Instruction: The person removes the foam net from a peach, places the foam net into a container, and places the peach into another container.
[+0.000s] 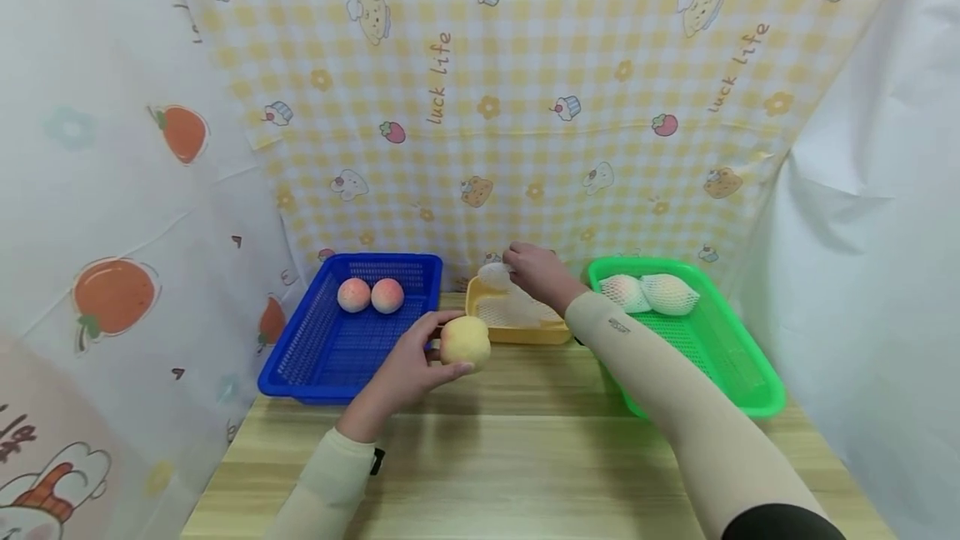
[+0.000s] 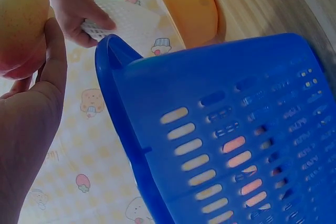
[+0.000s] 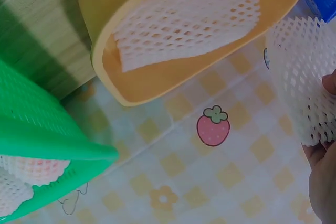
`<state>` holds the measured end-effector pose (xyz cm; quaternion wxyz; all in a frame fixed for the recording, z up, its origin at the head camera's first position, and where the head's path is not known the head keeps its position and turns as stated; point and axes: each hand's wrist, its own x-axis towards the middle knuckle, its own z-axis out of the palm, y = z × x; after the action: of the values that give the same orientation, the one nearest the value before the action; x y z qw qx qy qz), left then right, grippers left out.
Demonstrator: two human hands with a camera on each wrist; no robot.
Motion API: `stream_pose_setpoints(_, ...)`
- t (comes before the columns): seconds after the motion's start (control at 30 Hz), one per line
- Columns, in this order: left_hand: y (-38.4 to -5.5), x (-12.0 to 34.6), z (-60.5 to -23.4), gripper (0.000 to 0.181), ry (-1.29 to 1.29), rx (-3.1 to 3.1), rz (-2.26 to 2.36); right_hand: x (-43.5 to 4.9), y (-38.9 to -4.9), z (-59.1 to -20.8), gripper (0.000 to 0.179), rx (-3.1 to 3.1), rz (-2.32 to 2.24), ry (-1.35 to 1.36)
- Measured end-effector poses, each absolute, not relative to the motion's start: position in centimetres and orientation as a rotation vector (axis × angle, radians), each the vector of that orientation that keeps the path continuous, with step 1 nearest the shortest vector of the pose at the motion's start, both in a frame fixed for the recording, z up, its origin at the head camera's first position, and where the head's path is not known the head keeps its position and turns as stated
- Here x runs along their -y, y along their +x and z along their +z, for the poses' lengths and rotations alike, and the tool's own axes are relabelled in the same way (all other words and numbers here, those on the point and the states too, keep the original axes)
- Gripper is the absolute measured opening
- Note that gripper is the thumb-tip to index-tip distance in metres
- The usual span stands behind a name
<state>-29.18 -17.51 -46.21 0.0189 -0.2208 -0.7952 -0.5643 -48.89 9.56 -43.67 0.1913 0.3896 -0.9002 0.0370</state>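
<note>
A yellow-pink peach [image 1: 465, 343] is gripped in my left hand [image 1: 412, 365], above the table between the blue basket and the yellow one. My right hand [image 1: 542, 273] pinches a white foam net sleeve [image 1: 495, 276] over the yellow basket [image 1: 517, 335]; the right wrist view shows that foam net [image 3: 302, 77] hanging loose from the fingers. Another white foam net [image 3: 194, 24] lies inside the yellow basket. Two pink peaches [image 1: 371, 296] sit in the blue basket [image 1: 330, 373] on the left. In the green basket [image 1: 750, 365], two fruits in foam nets [image 1: 651, 294] rest near the back.
The three baskets stand in a row on a wooden table [image 1: 510, 473]. Behind them hangs a yellow checked cloth [image 1: 517, 148]. White patterned sheeting [image 1: 120, 190] closes off the left side and plain white sheeting [image 1: 870, 232] the right.
</note>
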Motion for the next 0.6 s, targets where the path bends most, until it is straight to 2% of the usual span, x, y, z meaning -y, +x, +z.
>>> stream_pose_setpoints(0.33,-29.2,18.2,-46.4,0.074,-0.684,2.484,-1.721,-8.4,-51.1,-46.2,0.009,2.466,-0.022,1.031)
stream_pose_setpoints(0.6,-29.0,18.5,-46.4,0.075,-0.678,2.491,-1.707,-7.6,-51.3,-47.3,0.014,2.37,-0.297,1.197)
